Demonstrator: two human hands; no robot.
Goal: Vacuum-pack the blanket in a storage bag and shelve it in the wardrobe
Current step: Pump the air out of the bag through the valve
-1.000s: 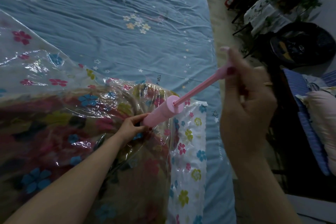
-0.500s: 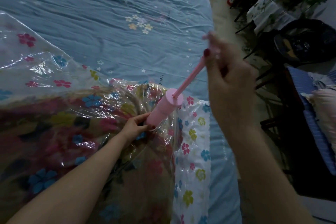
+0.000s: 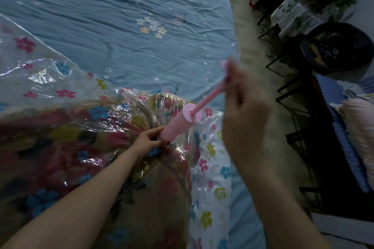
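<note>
Blanket [image 3: 60, 147] inside the floral storage bag [image 3: 210, 168] on the bed [image 3: 121, 26]. Left hand [image 3: 148, 140] fingers grip the pink pump [image 3: 180, 125] base at the bag — right hand [image 3: 242, 111] fingers curl round its plunger rod [image 3: 208, 99], rod extended.

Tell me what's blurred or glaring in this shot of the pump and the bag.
Head view: the right hand on the pump rod is motion-blurred; the left hand and pink pump barrel are sharper; glare streaks the storage bag; the room is dim, with the bed edge bowed by wide-angle distortion.
</note>
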